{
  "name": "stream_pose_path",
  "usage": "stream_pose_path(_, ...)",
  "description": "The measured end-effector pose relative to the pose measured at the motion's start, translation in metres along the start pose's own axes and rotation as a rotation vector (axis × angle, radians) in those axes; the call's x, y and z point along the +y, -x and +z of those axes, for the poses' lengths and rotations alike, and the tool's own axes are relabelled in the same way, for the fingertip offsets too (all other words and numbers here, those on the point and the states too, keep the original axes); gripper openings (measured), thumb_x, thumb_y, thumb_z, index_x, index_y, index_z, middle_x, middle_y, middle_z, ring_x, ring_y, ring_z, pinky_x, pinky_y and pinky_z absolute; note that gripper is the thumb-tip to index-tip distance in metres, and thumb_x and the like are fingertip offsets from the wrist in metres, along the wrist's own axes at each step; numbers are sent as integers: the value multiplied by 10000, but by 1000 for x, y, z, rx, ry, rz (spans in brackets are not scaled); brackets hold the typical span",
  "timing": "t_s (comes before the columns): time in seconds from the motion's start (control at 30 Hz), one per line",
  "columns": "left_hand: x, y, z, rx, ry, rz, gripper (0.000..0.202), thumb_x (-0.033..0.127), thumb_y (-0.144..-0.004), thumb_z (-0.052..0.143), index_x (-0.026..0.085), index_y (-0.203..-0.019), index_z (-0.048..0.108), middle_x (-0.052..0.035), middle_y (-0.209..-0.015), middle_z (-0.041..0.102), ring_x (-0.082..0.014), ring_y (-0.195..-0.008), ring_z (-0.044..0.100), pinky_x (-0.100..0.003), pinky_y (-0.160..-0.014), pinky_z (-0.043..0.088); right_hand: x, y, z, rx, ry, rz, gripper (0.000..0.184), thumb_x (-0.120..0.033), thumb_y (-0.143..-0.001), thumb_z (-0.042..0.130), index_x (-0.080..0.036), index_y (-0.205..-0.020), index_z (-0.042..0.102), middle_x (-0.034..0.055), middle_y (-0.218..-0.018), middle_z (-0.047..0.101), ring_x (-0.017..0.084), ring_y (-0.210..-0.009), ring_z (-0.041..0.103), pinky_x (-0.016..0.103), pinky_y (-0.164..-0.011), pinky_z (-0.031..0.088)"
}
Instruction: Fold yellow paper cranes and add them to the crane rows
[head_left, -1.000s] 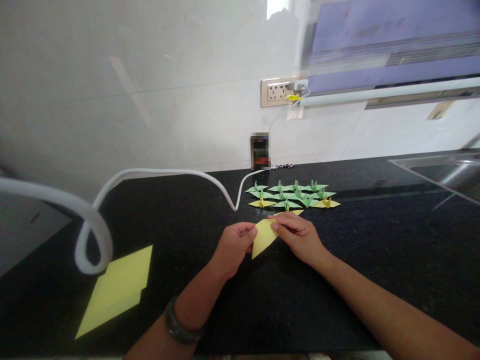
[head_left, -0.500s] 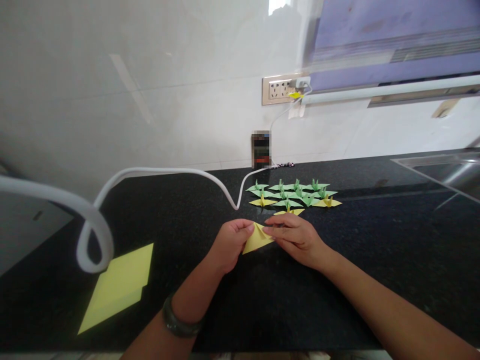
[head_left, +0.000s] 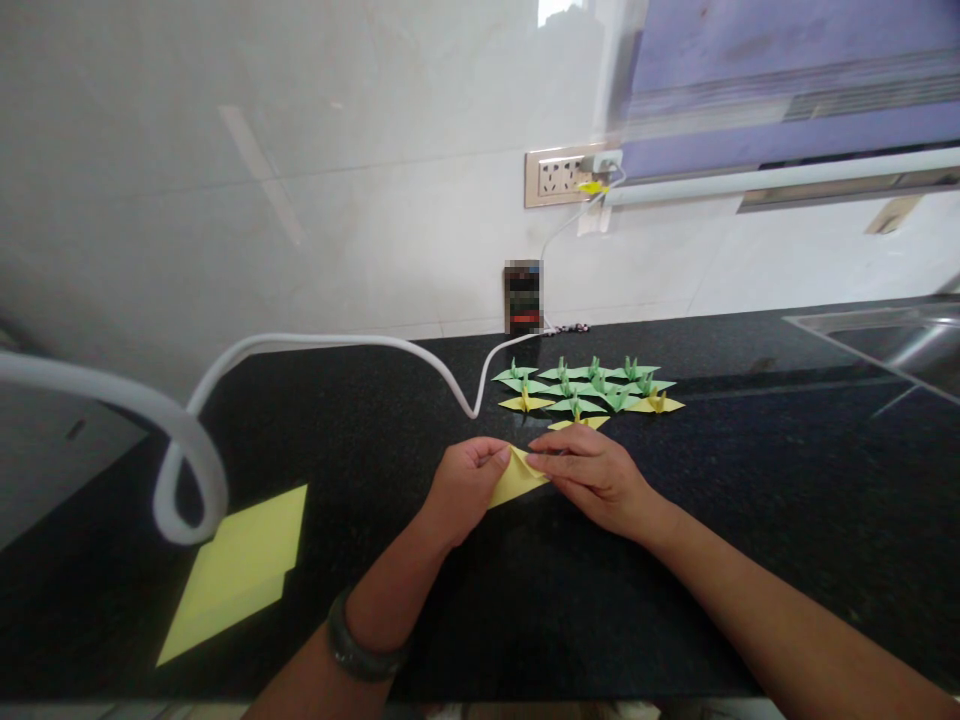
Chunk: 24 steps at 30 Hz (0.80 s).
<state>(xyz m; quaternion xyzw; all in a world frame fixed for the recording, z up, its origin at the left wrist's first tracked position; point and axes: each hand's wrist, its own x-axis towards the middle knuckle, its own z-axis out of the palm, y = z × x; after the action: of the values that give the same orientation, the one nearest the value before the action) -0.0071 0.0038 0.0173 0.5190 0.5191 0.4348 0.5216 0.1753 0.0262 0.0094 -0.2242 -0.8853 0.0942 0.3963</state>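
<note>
Between my two hands, just above the dark countertop, is a folded piece of yellow paper [head_left: 516, 482] with a raised flap along its upper edge. My left hand [head_left: 466, 485] pinches its left side between thumb and fingers. On the right edge, the thumb and fingertips of my right hand [head_left: 596, 475] press the paper closed. Right behind my right hand sits a yellow paper crane [head_left: 592, 423], partly covered by the fingers. Beyond it stand several green paper cranes [head_left: 576, 405] in rows, with a yellow paper crane [head_left: 526, 402] at their left and another yellow crane [head_left: 658, 403] at their right.
Yellow paper sheets [head_left: 240, 570] lie at the left on the black countertop [head_left: 360, 420]. A thick white flexible stand [head_left: 337, 340] loops over the left side. A pixelated phone-like object [head_left: 523, 297] leans on the wall under the socket [head_left: 559, 178]. A metal sink [head_left: 915, 345] is at far right.
My left hand has shifted very slightly to the right over the yellow paper, and the flap sits a little differently. Both hands keep their grip; everything else stays put.
</note>
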Motion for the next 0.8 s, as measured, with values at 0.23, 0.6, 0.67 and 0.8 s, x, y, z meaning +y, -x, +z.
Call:
stream_pose_path(0.23,-4,-2,-5,-60,106,-19,256,331,-704,528,127,-835,608,-40,-680,618,-124,-576,539,-226,-523,383,3,1,1,-71,91,-47,304,-157,-778,481,-257,-1055,559,61,-1027,558,163,-871,511,327,-724,427)
stream_pose_path(0.6,-1,-2,-3,-95,314,-109,217,302,-679,567,120,-792,599,-17,-600,578,-125,-546,541,-237,-509,398,-2,-3,-4,-196,137,-32,291,-195,-806,456,-248,-1079,540,56,-1006,568,153,-845,500,310,-724,415)
stream_pose_path(0.67,-1,-2,-4,-87,313,-118,216,299,-675,572,117,-791,595,-19,-604,579,-123,-539,540,-233,-499,394,-2,-4,-4,-196,142,-44,284,-198,-807,454,-246,-1073,541,58,-1004,570,155,-846,499,313,-724,414)
stream_pose_path(0.8,-1,-2,-5,-90,329,-139,226,304,-665,584,115,-788,588,-30,-621,590,-119,-526,540,-229,-486,393,-3,-5,-5,-206,149,-65,271,-226,-800,467,-230,-1060,542,63,-998,570,161,-856,500,326,-740,408)
